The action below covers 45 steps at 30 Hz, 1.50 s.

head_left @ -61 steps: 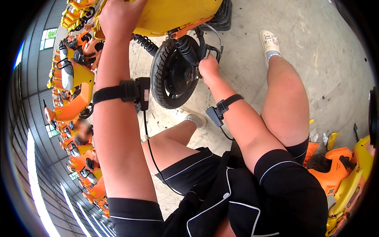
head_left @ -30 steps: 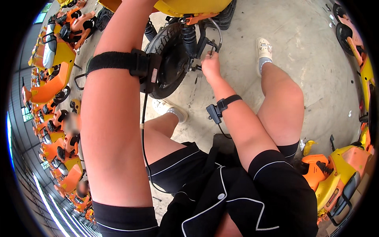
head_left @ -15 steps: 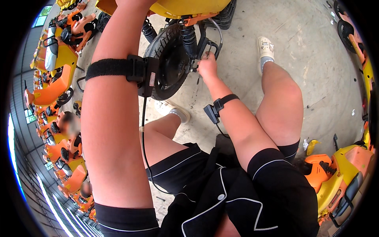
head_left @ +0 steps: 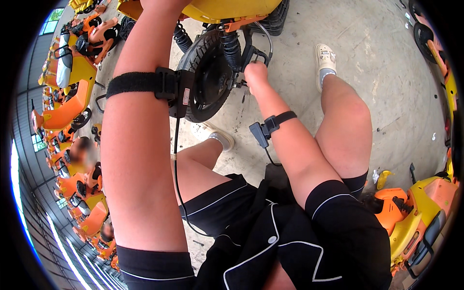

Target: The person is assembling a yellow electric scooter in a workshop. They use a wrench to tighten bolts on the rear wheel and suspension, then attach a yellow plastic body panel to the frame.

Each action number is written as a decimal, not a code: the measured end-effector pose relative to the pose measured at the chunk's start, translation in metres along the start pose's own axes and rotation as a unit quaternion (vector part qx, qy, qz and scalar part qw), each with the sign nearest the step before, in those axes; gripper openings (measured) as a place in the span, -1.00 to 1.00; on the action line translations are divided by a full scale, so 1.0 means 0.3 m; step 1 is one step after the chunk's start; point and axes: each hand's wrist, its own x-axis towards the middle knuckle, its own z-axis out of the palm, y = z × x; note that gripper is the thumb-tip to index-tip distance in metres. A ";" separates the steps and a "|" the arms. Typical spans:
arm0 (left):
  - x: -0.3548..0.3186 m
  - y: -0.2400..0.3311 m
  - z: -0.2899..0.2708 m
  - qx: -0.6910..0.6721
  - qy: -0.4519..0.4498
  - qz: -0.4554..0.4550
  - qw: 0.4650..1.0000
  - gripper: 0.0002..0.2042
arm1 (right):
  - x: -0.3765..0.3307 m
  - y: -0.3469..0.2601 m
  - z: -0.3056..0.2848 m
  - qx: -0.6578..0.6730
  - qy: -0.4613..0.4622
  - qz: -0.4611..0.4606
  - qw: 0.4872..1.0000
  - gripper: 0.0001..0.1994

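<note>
A yellow scooter (head_left: 232, 9) stands in front of me, its black front wheel (head_left: 208, 77) between my knees. My right hand (head_left: 256, 73) is closed as a fist at the right side of the wheel hub, on a black fitting (head_left: 251, 50) below the fork spring (head_left: 231, 48) and a grey cable (head_left: 267, 41). My left forearm (head_left: 145, 96) reaches up to the scooter's yellow body; the hand itself runs past the top edge. Both wrists carry black straps with small devices.
Rows of orange and yellow scooters (head_left: 67, 72) fill the left side, with a blurred person (head_left: 82, 150) among them. Another orange-yellow scooter (head_left: 415, 217) stands at the lower right. A small yellow part (head_left: 383, 178) lies on the stained concrete floor (head_left: 386, 72).
My left arm has risen along the scooter body and its hand has left the picture. My right hand has stayed at the wheel hub, shifting only slightly.
</note>
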 end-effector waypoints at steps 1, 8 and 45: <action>0.003 0.004 -0.003 -0.001 -0.004 -0.002 1.000 -0.55 | 0.008 -0.001 -0.007 0.022 -0.022 0.038 0.999 -0.85; 0.013 0.002 0.000 -0.003 0.001 0.019 1.000 -0.56 | 0.035 -0.047 -0.023 0.078 -0.081 0.154 0.982 -0.87; -0.003 -0.012 -0.002 -0.015 0.011 0.012 1.000 -0.58 | 0.031 0.119 -0.027 -0.038 -0.028 -0.007 0.999 -0.74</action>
